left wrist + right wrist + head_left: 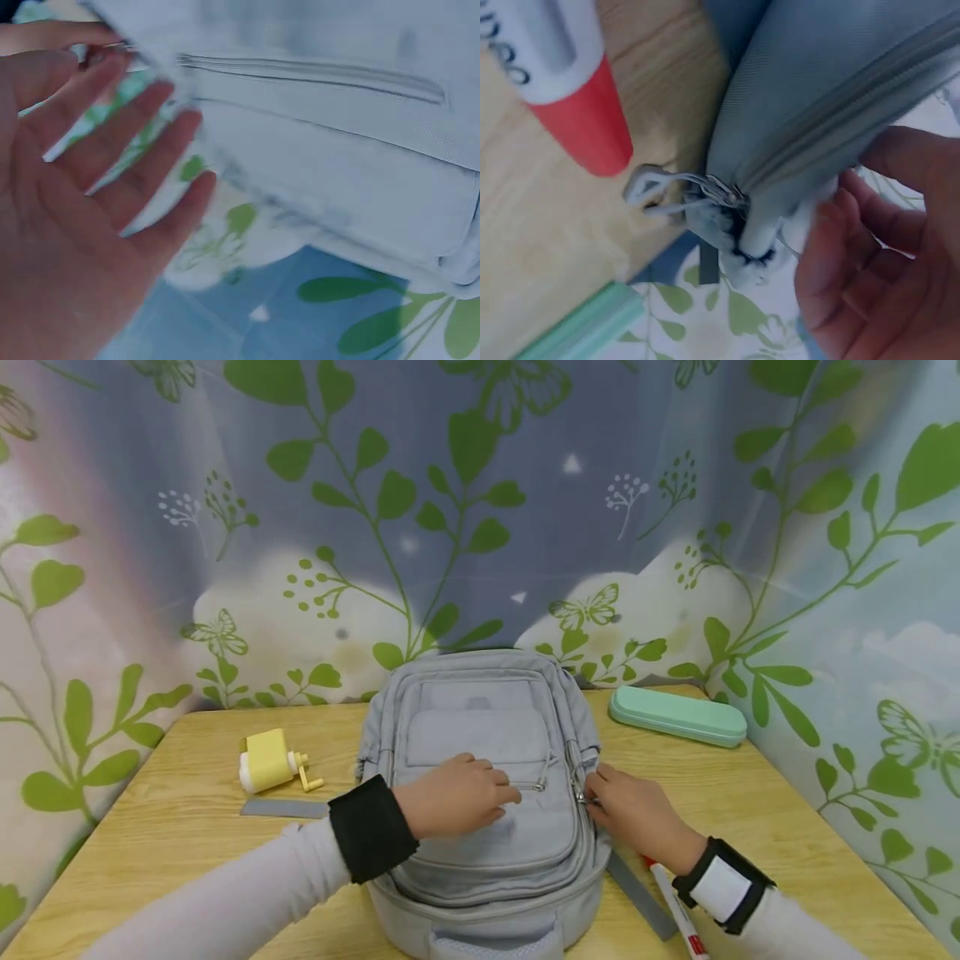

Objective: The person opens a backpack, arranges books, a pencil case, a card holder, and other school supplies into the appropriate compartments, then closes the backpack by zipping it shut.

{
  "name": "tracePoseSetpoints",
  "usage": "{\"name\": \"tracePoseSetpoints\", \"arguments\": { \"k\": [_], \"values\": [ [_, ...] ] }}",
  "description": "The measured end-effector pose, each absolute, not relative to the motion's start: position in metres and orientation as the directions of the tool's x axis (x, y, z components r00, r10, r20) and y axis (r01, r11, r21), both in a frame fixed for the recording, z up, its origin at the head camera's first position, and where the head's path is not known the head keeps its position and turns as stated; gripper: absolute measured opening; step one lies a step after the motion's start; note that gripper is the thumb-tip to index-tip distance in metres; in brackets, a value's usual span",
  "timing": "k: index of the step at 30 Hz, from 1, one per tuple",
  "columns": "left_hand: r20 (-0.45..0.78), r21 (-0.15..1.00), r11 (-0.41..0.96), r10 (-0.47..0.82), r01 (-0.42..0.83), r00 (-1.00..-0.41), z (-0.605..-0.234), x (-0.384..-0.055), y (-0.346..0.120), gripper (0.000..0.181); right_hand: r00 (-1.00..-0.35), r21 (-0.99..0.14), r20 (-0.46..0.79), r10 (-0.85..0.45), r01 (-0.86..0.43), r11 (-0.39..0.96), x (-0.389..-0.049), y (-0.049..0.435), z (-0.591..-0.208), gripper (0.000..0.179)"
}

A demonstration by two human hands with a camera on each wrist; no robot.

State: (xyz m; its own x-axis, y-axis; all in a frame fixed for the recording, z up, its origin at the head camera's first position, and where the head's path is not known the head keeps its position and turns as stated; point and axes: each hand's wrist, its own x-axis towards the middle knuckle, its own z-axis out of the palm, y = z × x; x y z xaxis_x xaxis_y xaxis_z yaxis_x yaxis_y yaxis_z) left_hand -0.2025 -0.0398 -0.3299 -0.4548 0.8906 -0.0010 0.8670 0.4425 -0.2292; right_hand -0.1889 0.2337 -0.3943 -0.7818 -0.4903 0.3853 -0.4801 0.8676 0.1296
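Note:
A grey backpack [480, 852] lies on the table with its zipped front up. My left hand [457, 795] hovers over its front pocket, fingers extended and holding nothing; in the left wrist view the spread fingers [150, 142] are beside the bag's edge and a pocket zipper [315, 75]. On the bag's right side, my right hand [637, 814] pinches a zipper pull [582, 799] with thumb and fingertips. From the right wrist, the curled fingers [832, 247] are at the seam by the zipper track [855, 97]; the pull is hidden behind them there.
Left of the bag are a yellow-and-white hand-crank sharpener [268, 762] and a grey strap [283, 808]. A mint-green pencil case [678, 716] lies at the back right. A white marker with red ends [678, 910] and another strap [641, 897] lie under the right wrist. A printed curtain [480, 527] hangs behind.

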Motion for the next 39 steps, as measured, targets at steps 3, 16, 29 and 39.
{"name": "tracePoseSetpoints", "arguments": {
  "k": [3, 16, 29, 39],
  "values": [
    [-0.081, -0.25, 0.514, 0.834, 0.821, -0.546, -0.343, -0.223, -0.029, 0.044, -0.791, 0.076, 0.403, -0.461, -0.473, 0.878, -0.194, 0.234, -0.395, 0.018],
    [-0.256, -0.114, 0.666, 0.698, 0.737, -0.669, -0.367, -0.268, -0.004, 0.059, -0.832, 0.064, 0.409, -0.375, -0.384, 0.921, -0.186, 0.227, -0.383, 0.022],
    [-0.234, -0.119, 0.678, 0.691, 0.725, -0.684, -0.372, -0.268, -0.003, 0.058, -0.879, 0.092, 0.168, -0.446, -0.437, 0.895, -0.143, 0.222, -0.368, 0.037],
    [-0.208, -0.177, 0.694, 0.667, 0.698, -0.716, -0.377, -0.264, 0.0, 0.057, -0.802, -0.362, -0.019, -0.597, -0.551, 0.752, -0.116, 0.184, -0.36, 0.023]
  ]
}}
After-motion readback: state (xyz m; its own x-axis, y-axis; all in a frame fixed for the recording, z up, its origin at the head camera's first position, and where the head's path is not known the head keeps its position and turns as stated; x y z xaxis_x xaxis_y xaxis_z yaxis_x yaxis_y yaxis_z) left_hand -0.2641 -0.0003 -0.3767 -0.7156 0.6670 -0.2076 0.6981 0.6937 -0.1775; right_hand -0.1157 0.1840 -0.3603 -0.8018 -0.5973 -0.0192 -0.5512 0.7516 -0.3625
